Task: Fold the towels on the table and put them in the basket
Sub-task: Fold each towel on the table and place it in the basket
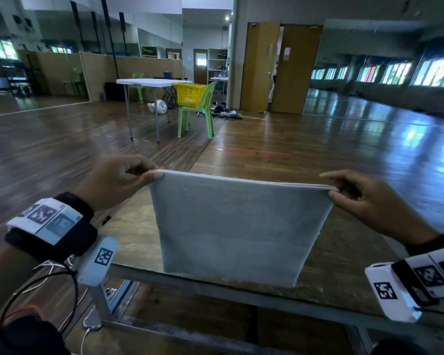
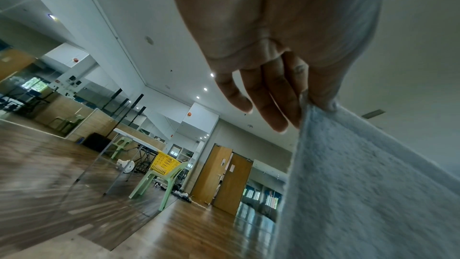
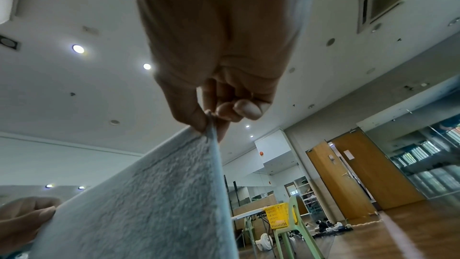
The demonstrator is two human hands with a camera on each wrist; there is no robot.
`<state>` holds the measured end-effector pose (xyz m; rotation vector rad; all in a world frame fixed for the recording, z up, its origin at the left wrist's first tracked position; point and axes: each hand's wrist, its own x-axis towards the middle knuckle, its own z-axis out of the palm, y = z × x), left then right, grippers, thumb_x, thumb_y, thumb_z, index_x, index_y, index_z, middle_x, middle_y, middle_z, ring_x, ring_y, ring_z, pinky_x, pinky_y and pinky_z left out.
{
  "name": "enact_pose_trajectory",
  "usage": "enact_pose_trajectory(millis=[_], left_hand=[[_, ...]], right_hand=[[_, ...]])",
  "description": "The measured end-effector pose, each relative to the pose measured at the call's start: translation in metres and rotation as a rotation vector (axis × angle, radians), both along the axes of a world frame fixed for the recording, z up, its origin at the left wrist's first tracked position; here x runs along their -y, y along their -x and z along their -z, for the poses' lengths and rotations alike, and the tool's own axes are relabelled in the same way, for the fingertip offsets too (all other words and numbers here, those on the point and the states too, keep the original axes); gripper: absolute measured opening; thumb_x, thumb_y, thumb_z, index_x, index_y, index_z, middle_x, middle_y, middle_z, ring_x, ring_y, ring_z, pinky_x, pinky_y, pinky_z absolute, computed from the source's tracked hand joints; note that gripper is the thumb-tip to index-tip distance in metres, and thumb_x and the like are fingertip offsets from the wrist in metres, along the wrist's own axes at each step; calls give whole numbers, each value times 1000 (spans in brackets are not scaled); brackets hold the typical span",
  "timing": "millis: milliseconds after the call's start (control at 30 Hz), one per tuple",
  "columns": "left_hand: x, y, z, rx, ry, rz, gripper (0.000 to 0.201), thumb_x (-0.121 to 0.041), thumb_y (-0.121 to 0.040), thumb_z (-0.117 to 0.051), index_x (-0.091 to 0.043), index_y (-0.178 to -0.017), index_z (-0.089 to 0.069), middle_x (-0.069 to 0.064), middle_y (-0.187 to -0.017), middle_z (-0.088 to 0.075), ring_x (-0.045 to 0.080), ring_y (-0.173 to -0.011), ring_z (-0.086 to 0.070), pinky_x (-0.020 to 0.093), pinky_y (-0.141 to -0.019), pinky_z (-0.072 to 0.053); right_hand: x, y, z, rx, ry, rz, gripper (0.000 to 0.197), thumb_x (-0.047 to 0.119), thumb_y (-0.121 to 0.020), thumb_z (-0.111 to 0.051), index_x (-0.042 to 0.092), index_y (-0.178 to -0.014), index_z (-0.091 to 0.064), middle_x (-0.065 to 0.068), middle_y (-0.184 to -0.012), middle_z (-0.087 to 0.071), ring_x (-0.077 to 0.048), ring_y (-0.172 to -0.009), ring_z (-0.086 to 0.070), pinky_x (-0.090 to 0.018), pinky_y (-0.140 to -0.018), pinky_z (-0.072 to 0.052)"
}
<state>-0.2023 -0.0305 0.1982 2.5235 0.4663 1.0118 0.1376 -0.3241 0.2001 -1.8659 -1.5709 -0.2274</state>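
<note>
A pale grey towel (image 1: 231,226), doubled over, hangs stretched between both hands above the wooden table (image 1: 326,272). My left hand (image 1: 128,180) pinches its upper left corner between thumb and forefinger; in the left wrist view the towel (image 2: 368,194) drops from that hand (image 2: 311,95), the other fingers loosely extended. My right hand (image 1: 354,193) pinches the upper right corner, and the right wrist view shows the towel (image 3: 154,194) hanging from the pinch of that hand (image 3: 209,117). A yellow basket (image 1: 190,94) sits on a green chair (image 1: 198,111) far across the room.
The table's metal front rail (image 1: 215,290) runs below the towel, with cables (image 1: 36,285) and a phone (image 1: 92,322) at the lower left. A white folding table (image 1: 149,83) stands beside the chair, a small fan (image 1: 160,106) under it. Wooden doors (image 1: 280,67) are behind.
</note>
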Motion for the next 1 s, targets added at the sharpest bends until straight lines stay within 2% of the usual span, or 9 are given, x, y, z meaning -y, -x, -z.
enact_pose_trajectory(millis=[100, 167, 267, 333, 400, 467, 567, 767, 1000], left_hand=[[-13, -6, 9, -116, 31, 17, 59, -80, -68, -45, -27, -81, -67, -5, -78, -69, 10, -71, -64, 23, -62, -50], [-22, -16, 20, -176, 35, 14, 57, -77, -70, -46, -25, -82, -67, -3, -72, -67, 12, -69, -62, 24, -59, -47], [-36, -40, 44, -245, 33, -19, 25, -48, -83, -59, -24, -78, -63, -7, -70, -64, 5, -70, -59, 21, -58, -42], [-43, -57, 61, -268, -1, -30, 10, -26, -87, -61, -25, -77, -60, -6, -69, -60, 1, -65, -56, 21, -61, -40], [-55, -71, 79, -272, -36, -73, 5, -19, -88, -61, -16, -85, -64, 0, -74, -63, 5, -65, -55, 28, -66, -43], [-67, -80, 95, -298, -68, -122, 11, -21, -87, -60, -13, -92, -65, 4, -82, -67, 20, -72, -61, 34, -70, -50], [-72, -88, 114, -316, -95, -134, 11, -28, -84, -57, -19, -87, -62, -1, -80, -65, 20, -72, -61, 38, -70, -52], [-40, -75, 163, -492, -66, -72, 10, -16, -73, -68, -15, -78, -60, -6, -78, -56, 14, -70, -51, 20, -60, -33], [-9, -45, 240, -849, -286, 51, 19, -42, -60, -45, -29, -68, -57, -12, -69, -60, 11, -61, -60, 21, -66, -35]], right_hand=[[-6, -11, 3, 23, 128, 11, 11, 28, -85, -61, 35, -92, -64, 1, -78, -70, -19, -69, -64, -33, -61, -49], [-16, -22, 12, 19, 176, 26, 13, 20, -85, -64, 32, -90, -65, -2, -74, -69, -17, -64, -62, -29, -58, -48], [-40, -39, 36, 20, 227, 74, 11, 15, -85, -65, 25, -89, -67, 4, -72, -67, -12, -70, -59, -15, -57, -43], [-58, -52, 55, -1, 237, 104, 11, 14, -84, -66, 24, -89, -66, 4, -75, -67, -10, -66, -59, -14, -57, -41], [-74, -64, 73, -22, 231, 131, 11, 11, -84, -65, 21, -88, -67, 2, -77, -67, -9, -68, -58, -15, -59, -40], [-87, -72, 89, -31, 207, 146, 10, 7, -83, -64, 14, -89, -68, 3, -78, -63, -4, -68, -54, -12, -59, -37], [-98, -78, 115, -1, 143, 154, 13, 2, -80, -64, 13, -87, -67, 4, -80, -61, -10, -68, -54, -18, -62, -40], [-76, -75, 184, 157, 193, -8, 22, -2, -65, -73, 15, -77, -66, 0, -77, -65, -21, -71, -60, -42, -62, -52], [-36, -45, 249, 255, 463, -217, 6, 30, -74, -59, 29, -76, -65, 12, -79, -64, -5, -77, -53, -24, -64, -40]])
